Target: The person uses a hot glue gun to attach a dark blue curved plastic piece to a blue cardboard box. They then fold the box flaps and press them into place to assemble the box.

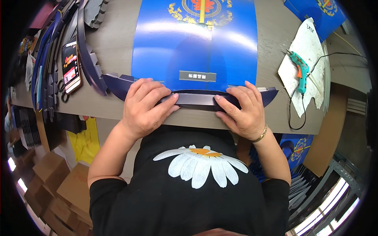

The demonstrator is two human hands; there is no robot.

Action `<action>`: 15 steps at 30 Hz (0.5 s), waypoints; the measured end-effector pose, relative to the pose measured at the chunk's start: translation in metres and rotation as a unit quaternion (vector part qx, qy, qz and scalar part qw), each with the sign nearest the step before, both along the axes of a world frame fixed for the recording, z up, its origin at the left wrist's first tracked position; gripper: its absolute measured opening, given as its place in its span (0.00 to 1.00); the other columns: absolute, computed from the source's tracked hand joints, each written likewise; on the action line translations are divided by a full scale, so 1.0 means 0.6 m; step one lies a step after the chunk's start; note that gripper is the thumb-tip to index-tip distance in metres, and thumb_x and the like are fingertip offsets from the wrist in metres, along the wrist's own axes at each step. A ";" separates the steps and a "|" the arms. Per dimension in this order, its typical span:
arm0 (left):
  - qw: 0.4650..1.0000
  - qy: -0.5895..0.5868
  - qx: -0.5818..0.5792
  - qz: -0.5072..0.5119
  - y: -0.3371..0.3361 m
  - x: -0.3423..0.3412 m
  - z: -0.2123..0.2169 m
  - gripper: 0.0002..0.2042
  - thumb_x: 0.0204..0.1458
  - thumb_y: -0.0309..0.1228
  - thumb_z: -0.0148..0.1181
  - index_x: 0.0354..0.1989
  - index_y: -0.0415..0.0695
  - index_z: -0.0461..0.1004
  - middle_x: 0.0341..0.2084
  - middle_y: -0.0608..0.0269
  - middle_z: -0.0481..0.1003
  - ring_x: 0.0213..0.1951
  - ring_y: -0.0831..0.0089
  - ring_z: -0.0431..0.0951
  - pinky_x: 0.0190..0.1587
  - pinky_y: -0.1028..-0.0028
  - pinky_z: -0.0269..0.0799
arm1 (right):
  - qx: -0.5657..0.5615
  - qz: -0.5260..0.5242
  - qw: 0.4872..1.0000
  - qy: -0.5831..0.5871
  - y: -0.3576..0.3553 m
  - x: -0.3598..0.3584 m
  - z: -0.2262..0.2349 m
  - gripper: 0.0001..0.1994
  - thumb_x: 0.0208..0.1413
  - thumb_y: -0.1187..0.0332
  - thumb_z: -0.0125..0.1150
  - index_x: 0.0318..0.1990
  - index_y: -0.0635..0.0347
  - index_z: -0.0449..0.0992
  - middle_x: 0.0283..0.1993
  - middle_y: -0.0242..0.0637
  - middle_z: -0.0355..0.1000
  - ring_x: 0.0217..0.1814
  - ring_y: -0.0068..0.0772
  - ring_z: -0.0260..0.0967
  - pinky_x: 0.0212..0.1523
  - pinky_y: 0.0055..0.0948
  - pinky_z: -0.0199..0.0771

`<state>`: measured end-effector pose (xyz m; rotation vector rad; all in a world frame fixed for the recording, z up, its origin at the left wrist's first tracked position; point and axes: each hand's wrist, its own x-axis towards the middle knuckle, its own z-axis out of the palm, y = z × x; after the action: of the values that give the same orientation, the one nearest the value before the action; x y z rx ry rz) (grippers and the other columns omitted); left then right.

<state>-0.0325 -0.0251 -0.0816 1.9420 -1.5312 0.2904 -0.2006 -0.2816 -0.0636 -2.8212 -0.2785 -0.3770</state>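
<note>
A glossy blue printed cardboard sheet (173, 59) with gold and red ornament lies on the table in front of me. Along its near edge runs a long dark blue cardboard strip (195, 99) with notched tabs, its left part curving up and away. My left hand (147, 104) pinches the strip and the sheet's edge left of centre, thumb and fingers closed. Right of centre my right hand (244, 108), with a bracelet at the wrist, grips the same edge in the same way. The strip between the hands bows slightly off the sheet. My palms hide parts of both.
A teal glue gun (300, 70) rests on a stained white board (313, 47) at the right, its black cord trailing. At the left are a phone (71, 67), black scissors (62, 92) and more notched strips (49, 78). Cardboard boxes (51, 173) stand below left.
</note>
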 end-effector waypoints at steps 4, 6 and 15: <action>0.999 0.019 0.036 0.013 0.006 -0.001 0.004 0.18 0.38 0.31 0.77 0.41 0.45 0.84 0.38 0.64 0.78 0.45 0.62 0.79 0.57 0.55 0.69 | 0.018 -0.011 0.999 -0.036 0.003 0.003 -0.011 0.24 0.43 0.62 0.78 0.52 0.47 0.83 0.56 0.40 0.72 0.55 0.41 0.72 0.61 0.50 0.71; 0.998 0.021 0.050 0.020 0.007 0.000 0.006 0.18 0.38 0.30 0.76 0.41 0.45 0.84 0.39 0.63 0.78 0.46 0.62 0.78 0.59 0.55 0.67 | 0.022 -0.011 0.999 -0.029 0.004 0.004 -0.010 0.24 0.43 0.62 0.78 0.52 0.48 0.83 0.56 0.41 0.71 0.55 0.41 0.71 0.60 0.50 0.72; 0.996 0.033 0.065 0.049 0.007 -0.001 0.008 0.17 0.38 0.30 0.69 0.41 0.46 0.85 0.38 0.65 0.77 0.47 0.63 0.77 0.62 0.54 0.64 | 0.016 -0.011 1.000 -0.005 0.004 0.006 -0.008 0.25 0.44 0.61 0.77 0.52 0.51 0.83 0.50 0.39 0.70 0.52 0.42 0.71 0.58 0.50 0.72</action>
<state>-0.0332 -0.0212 -0.0767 2.1113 -1.4458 0.1690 -0.1970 -0.2792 -0.0684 -2.7941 -0.2410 -0.3981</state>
